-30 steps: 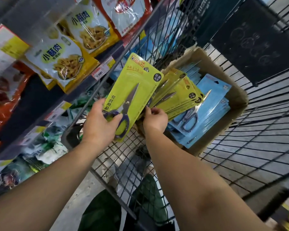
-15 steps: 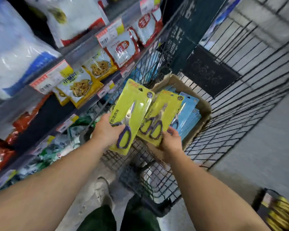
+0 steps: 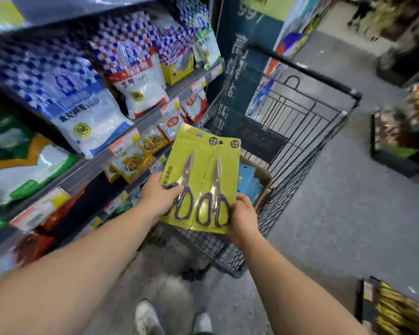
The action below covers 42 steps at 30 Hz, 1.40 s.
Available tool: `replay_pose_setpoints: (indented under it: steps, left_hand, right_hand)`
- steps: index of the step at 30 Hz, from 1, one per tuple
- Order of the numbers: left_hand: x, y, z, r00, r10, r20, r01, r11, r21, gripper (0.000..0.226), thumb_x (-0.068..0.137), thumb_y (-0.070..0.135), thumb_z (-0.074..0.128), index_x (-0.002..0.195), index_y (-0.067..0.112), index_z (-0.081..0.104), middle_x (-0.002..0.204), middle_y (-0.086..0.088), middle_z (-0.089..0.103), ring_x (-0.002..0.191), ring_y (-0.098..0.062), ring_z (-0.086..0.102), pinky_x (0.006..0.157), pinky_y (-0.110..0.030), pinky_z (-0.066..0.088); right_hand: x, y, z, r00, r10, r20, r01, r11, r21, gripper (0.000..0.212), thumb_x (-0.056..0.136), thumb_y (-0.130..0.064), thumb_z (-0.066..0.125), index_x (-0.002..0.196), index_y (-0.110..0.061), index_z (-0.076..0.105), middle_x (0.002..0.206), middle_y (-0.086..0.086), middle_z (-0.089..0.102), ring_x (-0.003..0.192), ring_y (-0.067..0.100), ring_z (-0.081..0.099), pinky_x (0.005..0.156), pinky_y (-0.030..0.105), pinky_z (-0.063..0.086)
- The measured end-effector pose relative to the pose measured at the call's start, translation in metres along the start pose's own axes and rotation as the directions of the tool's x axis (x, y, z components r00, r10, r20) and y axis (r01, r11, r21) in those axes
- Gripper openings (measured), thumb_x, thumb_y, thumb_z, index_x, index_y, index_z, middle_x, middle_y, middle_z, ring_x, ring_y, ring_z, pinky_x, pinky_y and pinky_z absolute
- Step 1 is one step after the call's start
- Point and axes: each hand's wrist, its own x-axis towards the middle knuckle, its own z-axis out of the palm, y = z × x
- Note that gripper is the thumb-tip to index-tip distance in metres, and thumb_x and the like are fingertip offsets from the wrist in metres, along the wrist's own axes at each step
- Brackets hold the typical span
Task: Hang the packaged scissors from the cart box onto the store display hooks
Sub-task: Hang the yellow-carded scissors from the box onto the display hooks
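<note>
Two yellow scissor packs held side by side above the cart, cards upright, hang holes at 12 o'clock, purple handles at 6. Left pack [image 3: 179, 175] sits at 1 o'clock from the left hand [image 3: 159, 195]; thumb lies across its lower left face near the handle loop, fingers hidden behind the card, so it's pinched at the 8 o'clock corner. Right pack [image 3: 219, 187] sits at 11 o'clock from the right hand [image 3: 243, 213]; that hand grips its lower right edge, thumb at the card's 4 o'clock side, fingers behind and out of sight. The two cards overlap slightly along the middle, right one's inner edge touching the left one. Whether more cards are stacked behind either one, cannot tell.

Under the packs, at 3 o'clock from them, a cardboard box [image 3: 264, 176] sits in the black wire cart [image 3: 300, 131], with blue packs [image 3: 248, 182] showing inside it. Cart stands on grey concrete floor [image 3: 336, 213], aisle running off to 1 o'clock. Shelves [image 3: 87, 163] at 9 to 11 o'clock hold white bags with blue-checked tops, small snack pouches lower down, price tags along the rail. Dark sign panel at 12 o'clock beyond the cart. More stock at 3 and 5 o'clock, blurred.

Both bare forearms reach in from 7 and 5 o'clock, meeting at the packs, wrists fairly straight. Left hand's back faces up; right hand is turned thumb-up. Shoes [image 3: 145, 317] visible at 6 o'clock.
</note>
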Motion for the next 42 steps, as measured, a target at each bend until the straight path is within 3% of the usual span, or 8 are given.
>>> replay_pose_setpoints:
  steps: [4, 9, 16, 21, 28, 33, 37, 42]
  left_hand:
    - [-0.035, -0.007, -0.023, 0.994, -0.003, -0.107, -0.008, 0.995, -0.099, 0.031, 0.086, 0.026, 0.073, 0.111, 0.017, 0.057, 0.102, 0.000, 0.061, 0.092, -0.023, 0.058, 0.076, -0.030, 0.042]
    - [-0.097, -0.026, -0.049, 0.966, -0.029, -0.258, -0.012, 0.988, -0.154, 0.029, 0.084, 0.029, 0.075, 0.107, 0.018, 0.061, 0.102, 0.001, 0.066, 0.093, -0.024, 0.063, 0.083, -0.037, 0.052]
    - [-0.211, -0.081, -0.099, 0.873, -0.139, -0.467, -0.001, 0.958, -0.288, 0.025, 0.088, 0.024, 0.071, 0.108, 0.017, 0.058, 0.099, -0.001, 0.064, 0.093, -0.025, 0.061, 0.077, -0.031, 0.044]
    - [-0.304, -0.144, -0.158, 0.711, -0.289, -0.641, 0.005, 0.914, -0.406, 0.035, 0.085, 0.023, 0.074, 0.116, 0.016, 0.060, 0.098, 0.000, 0.067, 0.091, -0.021, 0.063, 0.071, -0.026, 0.043]
    - [-0.459, -0.256, -0.247, 0.421, -0.476, -0.772, -0.016, 0.847, -0.531, 0.030, 0.084, 0.025, 0.075, 0.107, 0.020, 0.056, 0.097, -0.002, 0.066, 0.090, -0.024, 0.061, 0.078, -0.029, 0.044]
    - [-0.567, -0.346, -0.306, 0.238, -0.605, -0.759, -0.047, 0.774, -0.632, 0.026, 0.083, 0.024, 0.076, 0.102, 0.011, 0.065, 0.082, -0.009, 0.068, 0.065, -0.017, 0.057, 0.058, -0.026, 0.043]
    - [-0.639, -0.407, -0.366, 0.165, -0.648, -0.743, -0.050, 0.747, -0.663, 0.013, 0.085, 0.020, 0.074, 0.089, 0.020, 0.061, 0.077, -0.001, 0.064, 0.065, -0.012, 0.056, 0.056, -0.022, 0.044]
    - [-0.692, -0.468, -0.441, 0.145, -0.667, -0.731, -0.031, 0.735, -0.677, 0.036, 0.074, 0.039, 0.080, 0.098, 0.020, 0.062, 0.093, -0.009, 0.071, 0.083, -0.027, 0.067, 0.080, -0.039, 0.055]
  right_hand:
    - [-0.036, -0.004, 0.012, 0.987, -0.118, 0.113, 0.137, 0.975, -0.176, 0.060, 0.076, -0.050, 0.066, 0.126, -0.022, 0.049, 0.120, 0.005, 0.062, 0.106, 0.028, 0.062, 0.095, 0.053, 0.050]
    - [-0.079, 0.006, 0.008, 0.930, -0.237, 0.281, 0.307, 0.920, -0.242, 0.040, 0.085, -0.015, 0.071, 0.116, -0.019, 0.046, 0.099, -0.010, 0.065, 0.083, 0.000, 0.060, 0.065, 0.015, 0.046]
    - [-0.161, 0.042, 0.035, 0.818, -0.246, 0.520, 0.414, 0.879, -0.236, 0.034, 0.083, -0.008, 0.072, 0.103, -0.027, 0.053, 0.101, -0.006, 0.068, 0.090, 0.011, 0.066, 0.076, 0.025, 0.051]
    - [-0.239, 0.084, 0.089, 0.671, -0.169, 0.722, 0.503, 0.819, -0.276, 0.041, 0.085, -0.012, 0.071, 0.118, -0.023, 0.050, 0.101, -0.011, 0.065, 0.089, 0.004, 0.061, 0.072, 0.022, 0.045]
    - [-0.378, 0.189, 0.178, 0.431, 0.016, 0.902, 0.580, 0.760, -0.291, 0.029, 0.086, -0.009, 0.069, 0.103, -0.022, 0.050, 0.095, -0.009, 0.063, 0.079, 0.002, 0.056, 0.082, 0.029, 0.041]
    - [-0.491, 0.290, 0.240, 0.300, 0.096, 0.949, 0.672, 0.685, -0.282, 0.037, 0.084, -0.021, 0.073, 0.115, -0.010, 0.058, 0.108, 0.005, 0.068, 0.092, 0.019, 0.062, 0.076, 0.026, 0.041]
    - [-0.583, 0.367, 0.281, 0.253, 0.160, 0.954, 0.669, 0.684, -0.292, 0.037, 0.083, -0.023, 0.072, 0.117, -0.012, 0.063, 0.110, 0.003, 0.068, 0.095, 0.018, 0.063, 0.075, 0.020, 0.048]
    - [-0.662, 0.419, 0.326, 0.253, 0.248, 0.935, 0.636, 0.686, -0.354, 0.068, 0.082, -0.037, 0.072, 0.140, -0.015, 0.045, 0.139, 0.004, 0.052, 0.127, 0.027, 0.050, 0.109, 0.047, 0.039]
